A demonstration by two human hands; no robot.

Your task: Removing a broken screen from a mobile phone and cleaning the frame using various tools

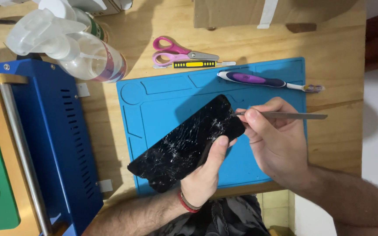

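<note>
My left hand (pixel 206 175) holds a black phone (pixel 184 144) with a badly cracked glass face, tilted above the blue work mat (pixel 267 74). Its thumb lies across the glass near the upper right corner. My right hand (pixel 274 140) grips thin metal tweezers (pixel 285 116). Their tip touches the phone's upper right edge. A red and grey band circles my left wrist.
A purple and white toothbrush (pixel 263 81) lies on the mat's far edge. Pink scissors (pixel 176 51) and a small yellow and black tool (pixel 193 64) rest on the wooden table behind it. A clear spray bottle (pixel 82 50) lies at the far left. A blue machine (pixel 53 144) stands at left, a cardboard box (pixel 241 13) at the back.
</note>
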